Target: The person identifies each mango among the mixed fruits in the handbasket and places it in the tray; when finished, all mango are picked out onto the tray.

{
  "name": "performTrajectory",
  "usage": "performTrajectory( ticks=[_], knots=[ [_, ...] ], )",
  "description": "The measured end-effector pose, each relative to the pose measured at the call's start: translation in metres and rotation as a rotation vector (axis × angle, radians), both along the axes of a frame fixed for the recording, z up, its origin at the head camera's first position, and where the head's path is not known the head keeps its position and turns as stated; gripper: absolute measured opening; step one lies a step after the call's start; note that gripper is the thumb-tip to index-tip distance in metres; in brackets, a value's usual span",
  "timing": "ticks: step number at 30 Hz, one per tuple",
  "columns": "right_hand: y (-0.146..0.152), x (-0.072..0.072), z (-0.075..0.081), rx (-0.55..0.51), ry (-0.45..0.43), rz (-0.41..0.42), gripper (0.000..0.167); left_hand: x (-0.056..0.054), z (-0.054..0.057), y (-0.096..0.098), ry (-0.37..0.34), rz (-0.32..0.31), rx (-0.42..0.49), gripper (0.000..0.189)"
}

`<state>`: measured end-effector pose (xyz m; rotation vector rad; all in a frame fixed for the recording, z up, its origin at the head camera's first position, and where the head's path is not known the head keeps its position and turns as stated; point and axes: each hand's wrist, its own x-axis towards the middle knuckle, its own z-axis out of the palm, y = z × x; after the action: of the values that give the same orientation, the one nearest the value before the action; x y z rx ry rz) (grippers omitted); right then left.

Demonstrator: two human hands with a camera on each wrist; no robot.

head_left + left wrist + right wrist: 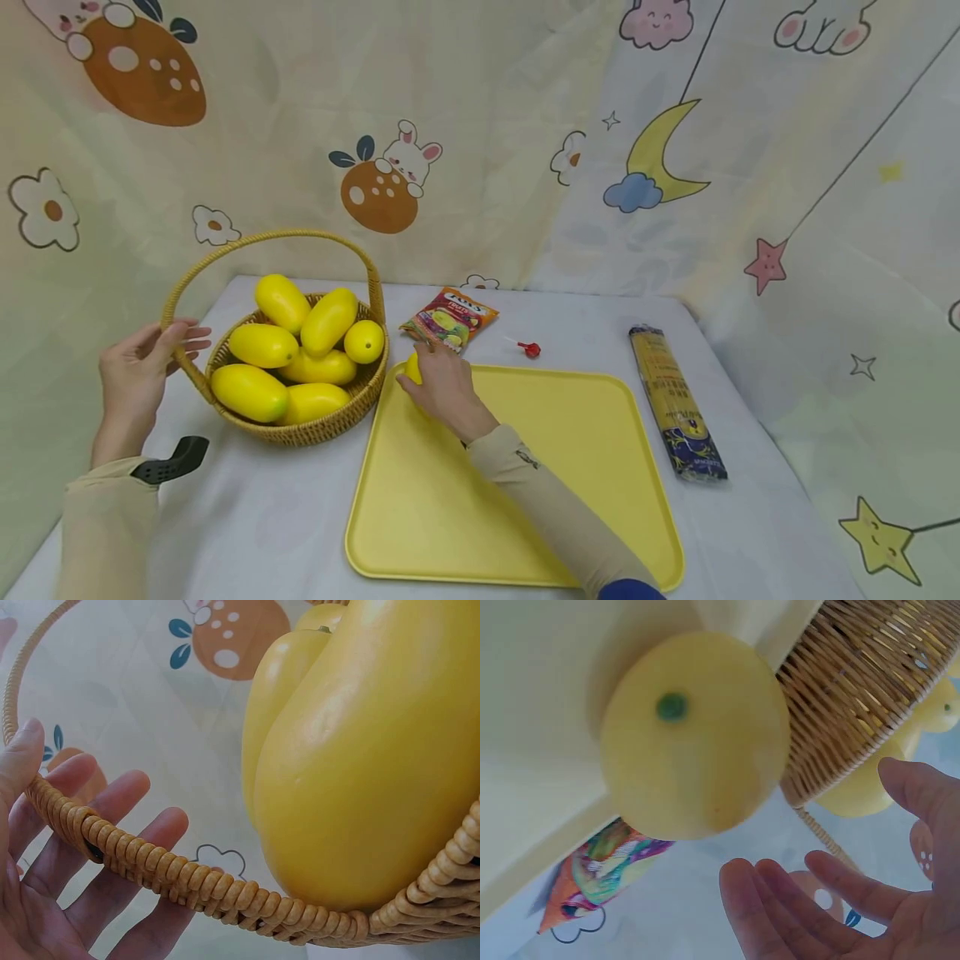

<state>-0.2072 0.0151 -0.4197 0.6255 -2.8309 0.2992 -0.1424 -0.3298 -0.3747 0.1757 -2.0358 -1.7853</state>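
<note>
A round wicker basket (pixel 322 432) on the left holds several smooth yellow mangoes (pixel 249 392). My left hand (pixel 138 375) holds the basket's arched handle (pixel 300 234) near its left foot. In the left wrist view the thumb lies before the handle, while spread fingers (pixel 161 829) pass behind the woven rim. At the far left corner of the yellow tray (pixel 517 467), one more mango (pixel 697 742) with a green tip rests beside the basket. My right hand (pixel 446 387) is over it in the head view; the right wrist view shows thumb and fingers extended, apart from the mango.
An orange candy bag (pixel 457 317) lies behind the tray, with a red lollipop (pixel 531 350) to its right. A long pack of pasta (pixel 678 408) lies right of the tray. White cloth covers the table (pixel 247 517), and a printed curtain (pixel 495 150) hangs behind.
</note>
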Motion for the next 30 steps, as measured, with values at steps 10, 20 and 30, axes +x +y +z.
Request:
performTrajectory(
  ticks=[10,20,30],
  knots=[
    [-0.03,-0.004,0.025,-0.002,-0.014,0.115,0.062,-0.001,0.0,0.0,0.001,-0.009,0.012,0.037],
    [-0.052,-0.011,0.027,0.073,-0.002,0.161,0.061,0.0,0.0,-0.001,-0.038,0.003,-0.043,0.039],
    [-0.061,-0.017,0.023,0.083,0.003,0.206,0.058,0.001,0.0,-0.001,-0.038,0.016,-0.054,0.039]
  ],
)
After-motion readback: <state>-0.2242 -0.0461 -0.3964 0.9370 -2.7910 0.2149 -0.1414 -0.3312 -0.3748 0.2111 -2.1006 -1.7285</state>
